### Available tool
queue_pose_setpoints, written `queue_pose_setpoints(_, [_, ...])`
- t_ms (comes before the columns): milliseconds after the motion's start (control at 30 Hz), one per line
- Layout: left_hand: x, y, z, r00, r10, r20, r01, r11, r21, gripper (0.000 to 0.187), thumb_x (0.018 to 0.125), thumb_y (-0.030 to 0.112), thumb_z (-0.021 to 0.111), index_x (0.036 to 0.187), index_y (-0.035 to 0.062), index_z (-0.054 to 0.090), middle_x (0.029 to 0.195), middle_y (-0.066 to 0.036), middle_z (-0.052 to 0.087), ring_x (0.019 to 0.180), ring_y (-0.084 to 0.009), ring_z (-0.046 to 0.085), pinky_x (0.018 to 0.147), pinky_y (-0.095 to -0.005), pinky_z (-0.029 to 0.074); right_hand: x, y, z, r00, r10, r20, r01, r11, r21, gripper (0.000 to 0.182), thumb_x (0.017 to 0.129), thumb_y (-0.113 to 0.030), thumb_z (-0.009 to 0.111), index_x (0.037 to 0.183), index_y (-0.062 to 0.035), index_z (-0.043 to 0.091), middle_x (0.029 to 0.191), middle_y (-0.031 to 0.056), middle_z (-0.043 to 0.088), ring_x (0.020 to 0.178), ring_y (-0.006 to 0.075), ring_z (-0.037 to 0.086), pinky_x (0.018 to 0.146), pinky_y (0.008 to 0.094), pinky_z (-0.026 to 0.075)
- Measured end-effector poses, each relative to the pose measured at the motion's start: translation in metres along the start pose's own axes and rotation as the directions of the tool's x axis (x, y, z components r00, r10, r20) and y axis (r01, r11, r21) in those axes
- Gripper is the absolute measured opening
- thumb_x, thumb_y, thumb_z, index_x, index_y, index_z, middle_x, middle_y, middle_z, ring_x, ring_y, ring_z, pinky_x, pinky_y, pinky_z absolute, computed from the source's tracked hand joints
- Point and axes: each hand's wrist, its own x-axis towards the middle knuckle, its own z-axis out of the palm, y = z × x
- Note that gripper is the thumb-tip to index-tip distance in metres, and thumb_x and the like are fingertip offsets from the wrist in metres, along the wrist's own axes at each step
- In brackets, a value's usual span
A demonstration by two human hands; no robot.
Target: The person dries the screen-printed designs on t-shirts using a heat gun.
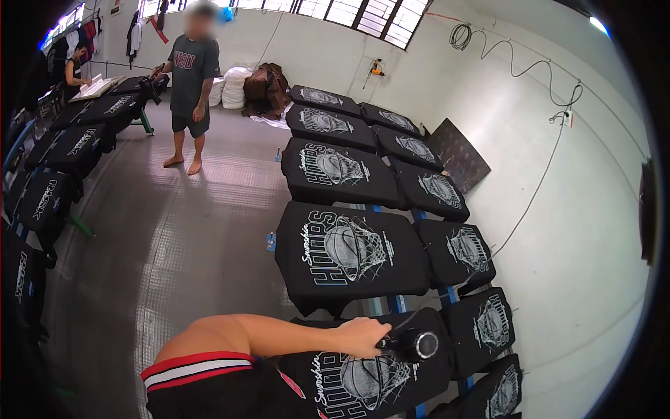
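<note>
My left hand [364, 338] reaches across from the lower left, its fingers wrapped around the handle of a black hair dryer [412, 345]. A round silver-ringed end of the dryer faces up toward me. Its cord runs back to the right, toward the wall. Directly below the dryer lies a black T-shirt [335, 391] printed with a white basketball, a net and "Swooshin" lettering. Part of this print is covered by my hand and the dryer. I cannot see my right hand.
Similar printed black shirts [352, 244] lie in two rows on blue-framed racks. Another row of black shirts [80, 146] runs along the left. A person [195, 77] stands beyond the aisle, another [73, 73] is farther back. A cable [534, 188] hangs down the right wall.
</note>
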Motion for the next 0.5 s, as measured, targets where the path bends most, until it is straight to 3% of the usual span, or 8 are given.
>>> queue_pose_setpoints(200, [0.034, 0.021, 0.028, 0.999, 0.031, 0.010, -0.030, 0.993, -0.118, 0.038, 0.074, 0.021, 0.073, 0.100, -0.0031, 0.060, 0.090, -0.025, 0.069, 0.093, -0.0419, 0.067, 0.080, -0.0493, 0.054, -0.023, -0.014, 0.015, 0.996, -0.012, -0.084, 0.003, 0.994, -0.106, 0.038, 0.090, 0.001, 0.066, 0.127, 0.0011, 0.062, 0.109, 0.0123, 0.066, 0.092, 0.0228, 0.061, 0.078, 0.0359, 0.053])
queue_pose_setpoints(300, [0.035, 0.019, 0.031, 0.984, 0.124, 0.125, -0.110, 0.988, -0.110, 0.043, 0.075, 0.025, 0.074, 0.104, -0.0018, 0.058, 0.085, -0.023, 0.068, 0.088, -0.0430, 0.067, 0.078, -0.0493, 0.053, -0.026, -0.017, 0.011, 0.992, 0.049, -0.112, -0.069, 0.981, -0.179, 0.036, 0.091, 0.000, 0.065, 0.126, 0.0014, 0.062, 0.111, 0.0131, 0.066, 0.093, 0.0235, 0.062, 0.078, 0.0359, 0.054])
queue_pose_setpoints(367, [0.025, 0.020, 0.038, 0.988, 0.140, 0.063, -0.134, 0.987, -0.083, 0.042, 0.074, 0.024, 0.074, 0.104, -0.0019, 0.058, 0.084, -0.023, 0.068, 0.087, -0.0424, 0.067, 0.078, -0.0490, 0.054, -0.017, -0.018, 0.006, 0.998, 0.047, -0.049, -0.057, 0.974, -0.219, 0.035, 0.092, -0.002, 0.063, 0.127, 0.0019, 0.062, 0.116, 0.0144, 0.066, 0.096, 0.0244, 0.063, 0.079, 0.0353, 0.054])
queue_pose_setpoints(400, [0.019, 0.020, 0.038, 0.987, 0.161, 0.004, -0.161, 0.986, -0.053, 0.041, 0.074, 0.023, 0.073, 0.103, -0.0019, 0.058, 0.082, -0.022, 0.068, 0.086, -0.0418, 0.068, 0.077, -0.0488, 0.054, -0.012, -0.014, 0.004, 0.998, 0.055, -0.041, -0.063, 0.973, -0.221, 0.035, 0.092, -0.002, 0.063, 0.127, 0.0019, 0.062, 0.116, 0.0144, 0.066, 0.096, 0.0244, 0.063, 0.079, 0.0353, 0.054])
queue_pose_setpoints(500, [0.005, 0.019, 0.017, 0.993, 0.105, 0.061, -0.099, 0.992, -0.082, 0.039, 0.075, 0.023, 0.073, 0.103, -0.0019, 0.059, 0.083, -0.022, 0.068, 0.086, -0.0408, 0.068, 0.077, -0.0490, 0.053, -0.006, -0.018, 0.003, 0.997, 0.073, -0.023, -0.075, 0.991, -0.111, 0.040, 0.093, -0.003, 0.063, 0.132, 0.0020, 0.058, 0.124, 0.0177, 0.064, 0.109, 0.0284, 0.062, 0.087, 0.0388, 0.053])
